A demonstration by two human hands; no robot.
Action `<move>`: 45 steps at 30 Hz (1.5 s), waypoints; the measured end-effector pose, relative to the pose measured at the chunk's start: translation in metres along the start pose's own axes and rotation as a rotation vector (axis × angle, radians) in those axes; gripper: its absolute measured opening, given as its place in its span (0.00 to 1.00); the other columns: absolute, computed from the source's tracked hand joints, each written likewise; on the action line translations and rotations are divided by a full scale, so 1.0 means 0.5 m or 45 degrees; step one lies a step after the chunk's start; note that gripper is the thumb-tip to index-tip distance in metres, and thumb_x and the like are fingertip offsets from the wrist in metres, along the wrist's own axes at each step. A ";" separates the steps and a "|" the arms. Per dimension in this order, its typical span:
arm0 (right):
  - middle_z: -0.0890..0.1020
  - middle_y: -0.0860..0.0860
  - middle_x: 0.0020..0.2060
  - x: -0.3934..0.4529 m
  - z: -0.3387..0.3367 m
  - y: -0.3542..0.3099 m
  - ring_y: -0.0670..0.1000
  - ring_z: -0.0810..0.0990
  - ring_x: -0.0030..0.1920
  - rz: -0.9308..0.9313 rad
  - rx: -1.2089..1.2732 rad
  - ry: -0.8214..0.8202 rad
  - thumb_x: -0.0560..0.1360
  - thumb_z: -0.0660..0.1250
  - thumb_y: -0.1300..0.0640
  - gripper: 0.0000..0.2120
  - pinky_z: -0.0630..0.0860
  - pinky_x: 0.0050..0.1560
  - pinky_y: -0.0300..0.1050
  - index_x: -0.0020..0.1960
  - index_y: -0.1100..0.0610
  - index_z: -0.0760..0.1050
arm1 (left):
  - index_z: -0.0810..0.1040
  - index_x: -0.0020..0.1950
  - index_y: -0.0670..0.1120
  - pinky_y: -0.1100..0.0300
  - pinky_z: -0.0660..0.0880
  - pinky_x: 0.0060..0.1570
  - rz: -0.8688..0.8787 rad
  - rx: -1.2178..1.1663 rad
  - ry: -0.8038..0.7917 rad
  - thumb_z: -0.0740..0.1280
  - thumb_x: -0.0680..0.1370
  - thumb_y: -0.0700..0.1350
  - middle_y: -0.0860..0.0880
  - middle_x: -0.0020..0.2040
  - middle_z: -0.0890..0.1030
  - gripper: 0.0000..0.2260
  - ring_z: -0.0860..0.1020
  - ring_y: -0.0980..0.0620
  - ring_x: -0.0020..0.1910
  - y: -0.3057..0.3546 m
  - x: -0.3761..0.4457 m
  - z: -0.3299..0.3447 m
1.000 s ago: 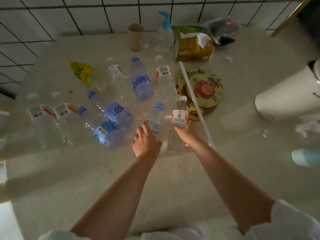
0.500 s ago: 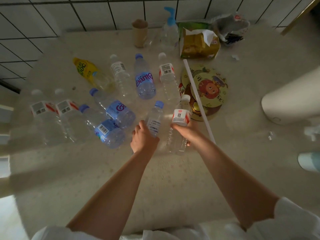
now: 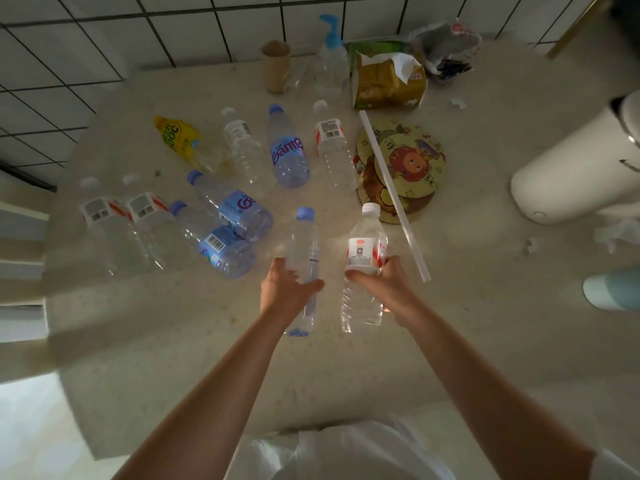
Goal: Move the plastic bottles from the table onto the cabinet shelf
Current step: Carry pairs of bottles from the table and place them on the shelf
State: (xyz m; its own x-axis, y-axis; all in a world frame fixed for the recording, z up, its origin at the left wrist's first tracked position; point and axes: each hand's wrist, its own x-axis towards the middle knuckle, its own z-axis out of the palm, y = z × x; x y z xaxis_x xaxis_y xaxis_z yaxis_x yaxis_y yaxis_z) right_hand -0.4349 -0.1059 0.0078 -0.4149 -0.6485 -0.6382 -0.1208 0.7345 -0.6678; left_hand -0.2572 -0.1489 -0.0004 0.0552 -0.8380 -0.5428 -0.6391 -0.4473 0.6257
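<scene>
My left hand [image 3: 285,287] grips a slim clear bottle with a blue cap [image 3: 304,247] around its middle, lifted off the table. My right hand [image 3: 377,284] grips a clear bottle with a white cap and a red-and-white label [image 3: 365,251], also lifted. Several more empty plastic bottles lie on the round beige table [image 3: 485,306]: a blue-label pair [image 3: 232,233] left of my hands, two red-label ones [image 3: 128,223] at the far left, a yellow one [image 3: 180,138] and three side by side [image 3: 287,150] further back. No cabinet shelf is identifiable.
A cartoon-printed round mat [image 3: 405,164] with a white stick [image 3: 391,192] across it lies right of the bottles. A paper cup [image 3: 275,65], pump bottle [image 3: 329,60], tissue pack [image 3: 388,81] and bag stand by the tiled wall. A white appliance [image 3: 571,174] sits at right.
My left hand closed around the blue-cap bottle and raised it. My right hand lifted the white-cap bottle off the table. Both bottles came toward me.
</scene>
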 end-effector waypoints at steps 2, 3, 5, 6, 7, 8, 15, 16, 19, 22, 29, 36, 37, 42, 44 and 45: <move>0.79 0.51 0.50 -0.031 -0.005 0.001 0.49 0.80 0.47 -0.035 -0.018 0.021 0.60 0.78 0.48 0.31 0.77 0.41 0.44 0.57 0.56 0.68 | 0.71 0.66 0.44 0.58 0.73 0.52 0.029 -0.028 0.024 0.80 0.64 0.52 0.53 0.51 0.80 0.35 0.77 0.52 0.51 -0.004 -0.025 -0.013; 0.80 0.50 0.49 -0.048 -0.008 0.002 0.47 0.80 0.46 -0.056 -0.016 0.022 0.59 0.78 0.47 0.32 0.76 0.38 0.42 0.57 0.55 0.69 | 0.71 0.65 0.43 0.55 0.75 0.54 0.039 -0.045 0.033 0.80 0.64 0.52 0.53 0.52 0.81 0.35 0.78 0.51 0.51 -0.005 -0.037 -0.020; 0.81 0.47 0.47 -0.080 -0.011 0.004 0.45 0.81 0.44 -0.087 0.021 0.041 0.56 0.77 0.45 0.33 0.74 0.34 0.37 0.56 0.53 0.70 | 0.72 0.64 0.44 0.48 0.77 0.56 0.050 -0.074 0.042 0.80 0.63 0.54 0.55 0.53 0.83 0.34 0.80 0.50 0.54 -0.008 -0.058 -0.037; 0.80 0.45 0.46 -0.096 -0.011 0.004 0.42 0.81 0.44 -0.097 0.045 0.057 0.55 0.77 0.44 0.34 0.72 0.33 0.34 0.56 0.52 0.69 | 0.72 0.63 0.45 0.47 0.77 0.56 0.060 -0.075 0.040 0.80 0.63 0.56 0.57 0.51 0.84 0.35 0.81 0.51 0.54 -0.009 -0.067 -0.045; 0.80 0.43 0.46 -0.113 -0.011 0.004 0.40 0.80 0.43 -0.109 0.068 0.074 0.54 0.77 0.43 0.34 0.72 0.32 0.33 0.55 0.51 0.68 | 0.72 0.62 0.46 0.47 0.77 0.56 0.077 -0.073 0.033 0.80 0.62 0.58 0.58 0.50 0.85 0.35 0.81 0.53 0.54 -0.010 -0.076 -0.052; 0.79 0.42 0.45 -0.131 -0.009 0.006 0.40 0.80 0.43 -0.120 0.095 0.096 0.54 0.77 0.42 0.34 0.72 0.33 0.34 0.54 0.49 0.68 | 0.72 0.62 0.47 0.47 0.77 0.56 0.097 -0.084 0.019 0.80 0.61 0.58 0.59 0.49 0.85 0.35 0.81 0.54 0.54 -0.012 -0.087 -0.059; 0.78 0.41 0.44 -0.220 0.014 0.027 0.42 0.80 0.44 -0.115 0.236 0.230 0.49 0.76 0.40 0.30 0.75 0.38 0.39 0.46 0.43 0.65 | 0.71 0.58 0.53 0.47 0.77 0.56 0.206 -0.138 -0.029 0.81 0.60 0.54 0.60 0.48 0.85 0.31 0.81 0.54 0.53 -0.042 -0.134 -0.086; 0.78 0.42 0.44 -0.233 0.020 0.033 0.42 0.80 0.44 -0.116 0.249 0.261 0.49 0.76 0.41 0.30 0.75 0.38 0.39 0.46 0.44 0.65 | 0.70 0.57 0.55 0.49 0.77 0.56 0.232 -0.145 -0.045 0.81 0.60 0.53 0.59 0.48 0.85 0.31 0.81 0.55 0.52 -0.050 -0.141 -0.090; 0.78 0.43 0.45 -0.271 0.044 0.056 0.46 0.81 0.47 -0.097 0.288 0.339 0.50 0.78 0.43 0.32 0.80 0.44 0.48 0.48 0.45 0.65 | 0.67 0.55 0.57 0.51 0.78 0.53 0.301 -0.157 -0.098 0.82 0.60 0.51 0.57 0.48 0.85 0.31 0.82 0.53 0.50 -0.080 -0.158 -0.100; 0.79 0.47 0.48 -0.315 0.075 0.082 0.51 0.81 0.49 -0.041 0.342 0.390 0.48 0.77 0.41 0.38 0.80 0.50 0.55 0.53 0.48 0.66 | 0.69 0.57 0.54 0.53 0.79 0.50 0.339 -0.176 -0.174 0.83 0.60 0.49 0.55 0.48 0.85 0.32 0.83 0.53 0.49 -0.119 -0.174 -0.114; 0.79 0.50 0.50 -0.456 0.164 0.174 0.52 0.81 0.51 0.030 0.615 0.552 0.59 0.81 0.52 0.31 0.80 0.51 0.55 0.54 0.50 0.66 | 0.68 0.54 0.57 0.71 0.70 0.46 0.485 -0.018 -0.387 0.83 0.59 0.52 0.55 0.48 0.85 0.31 0.80 0.62 0.51 -0.206 -0.236 -0.153; 0.80 0.53 0.51 -0.614 0.201 0.279 0.51 0.82 0.49 0.101 0.779 0.824 0.59 0.81 0.53 0.28 0.81 0.50 0.51 0.50 0.47 0.67 | 0.69 0.54 0.56 0.54 0.80 0.52 0.702 0.215 -0.651 0.83 0.59 0.52 0.55 0.48 0.85 0.31 0.83 0.60 0.45 -0.233 -0.326 -0.126; 0.80 0.52 0.51 -0.636 0.204 0.296 0.50 0.82 0.49 0.123 0.824 0.863 0.59 0.81 0.53 0.28 0.81 0.50 0.51 0.50 0.46 0.67 | 0.70 0.55 0.53 0.51 0.80 0.52 0.722 0.235 -0.712 0.83 0.60 0.51 0.55 0.48 0.85 0.30 0.84 0.60 0.43 -0.236 -0.341 -0.116; 0.80 0.47 0.49 -0.744 0.218 0.380 0.46 0.82 0.48 0.244 0.970 1.079 0.58 0.81 0.51 0.32 0.81 0.49 0.48 0.55 0.49 0.66 | 0.71 0.58 0.51 0.46 0.80 0.50 0.824 0.349 -0.963 0.83 0.60 0.49 0.55 0.50 0.85 0.31 0.85 0.59 0.39 -0.252 -0.428 -0.059; 0.80 0.45 0.48 -0.798 0.224 0.422 0.44 0.82 0.48 0.296 1.043 1.194 0.59 0.81 0.52 0.33 0.81 0.49 0.45 0.56 0.50 0.66 | 0.71 0.59 0.51 0.46 0.81 0.50 0.880 0.423 -1.088 0.83 0.60 0.50 0.55 0.50 0.85 0.32 0.85 0.59 0.39 -0.264 -0.480 -0.026; 0.79 0.44 0.48 -0.819 0.228 0.437 0.42 0.82 0.47 0.310 1.074 1.243 0.59 0.81 0.53 0.33 0.81 0.49 0.43 0.56 0.50 0.66 | 0.71 0.59 0.51 0.46 0.81 0.49 0.899 0.452 -1.143 0.83 0.60 0.50 0.55 0.50 0.85 0.33 0.85 0.58 0.39 -0.270 -0.500 -0.013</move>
State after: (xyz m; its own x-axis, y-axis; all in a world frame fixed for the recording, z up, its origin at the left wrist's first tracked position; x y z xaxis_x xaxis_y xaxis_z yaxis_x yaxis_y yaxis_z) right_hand -0.1885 0.2976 0.0795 -0.8663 0.1542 -0.4751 0.4991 0.2306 -0.8353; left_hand -0.1796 0.1190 0.0543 -0.8585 -0.2832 -0.4274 -0.4969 0.2536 0.8300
